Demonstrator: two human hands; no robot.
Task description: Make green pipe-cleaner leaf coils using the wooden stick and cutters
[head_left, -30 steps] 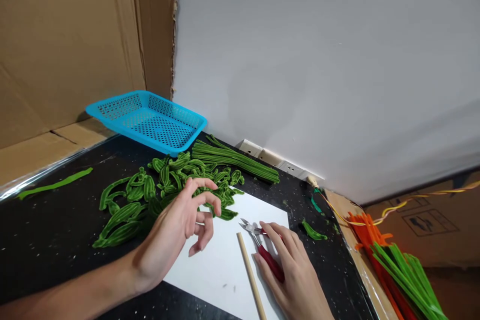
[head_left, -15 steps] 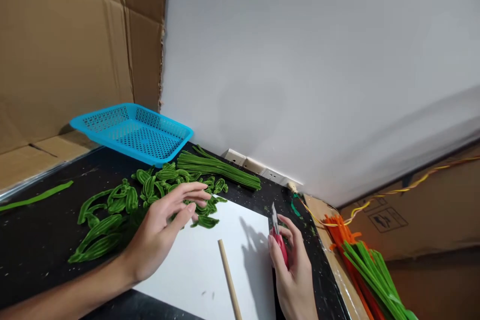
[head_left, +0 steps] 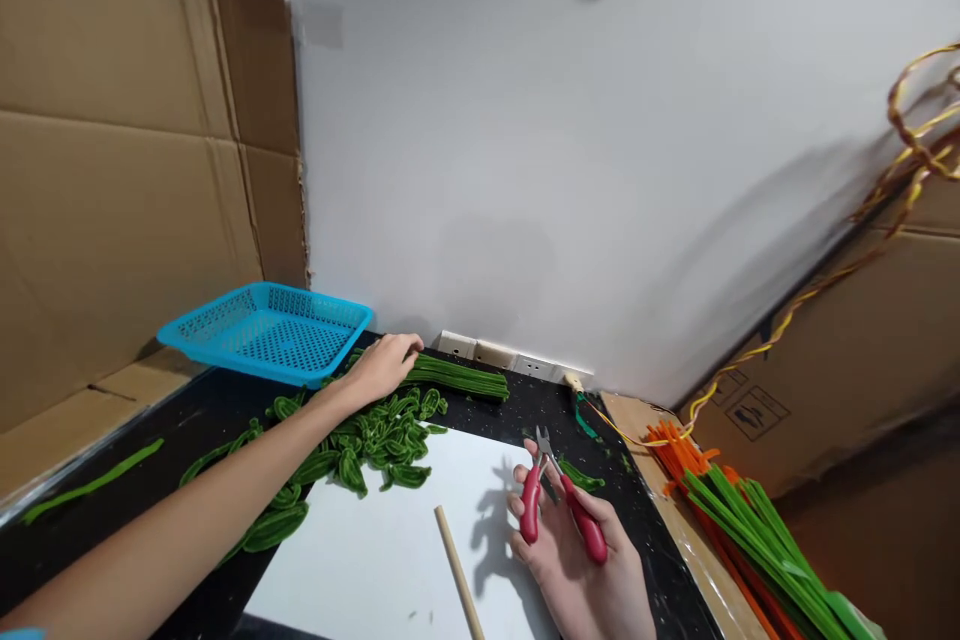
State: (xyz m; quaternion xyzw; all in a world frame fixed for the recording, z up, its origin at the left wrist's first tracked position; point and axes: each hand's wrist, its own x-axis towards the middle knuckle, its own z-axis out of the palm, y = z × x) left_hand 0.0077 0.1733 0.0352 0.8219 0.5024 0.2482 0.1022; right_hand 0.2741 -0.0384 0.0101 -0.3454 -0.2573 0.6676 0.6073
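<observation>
Red-handled pliers (head_left: 529, 508), handles spread, are held in the right hand (head_left: 589, 585) near white paper (head_left: 367, 570). The left hand (head_left: 384, 366) reaches to the green bundle (head_left: 465, 378), its grip unclear; separating one strip would need a light pinch.

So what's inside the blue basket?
Through the open top of the blue basket, I see only its bare, holey bottom and sides. What's underneath, I can't tell, because the basket covers it.

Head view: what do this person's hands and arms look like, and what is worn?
The left hand and right hand show no gloves or rings. The left forearm is uncovered; light blue at the bottom-left corner may be a sleeve edge.
</observation>
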